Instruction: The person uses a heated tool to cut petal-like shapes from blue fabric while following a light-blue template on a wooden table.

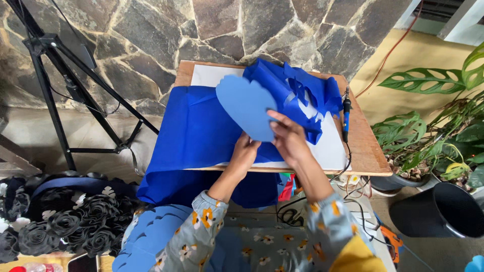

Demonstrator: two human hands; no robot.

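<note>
A light blue petal-shaped cutout (247, 103) is held up over a small wooden table (364, 151). My left hand (245, 153) grips its lower edge from below. My right hand (290, 138) pinches its lower right edge, thumb on the front. Under it a dark blue fabric sheet (196, 133) drapes over the table's front edge. Crumpled blue fabric with cut-out holes (302, 90) lies at the back right, on a white board (330, 146).
A blue-handled tool with a cord (346, 113) lies along the table's right side. A stack of blue cutouts (151, 234) rests on my lap. Black fabric roses (60, 216) sit at left, a tripod (55, 75) behind, plants (443, 131) and a black bucket (443, 216) at right.
</note>
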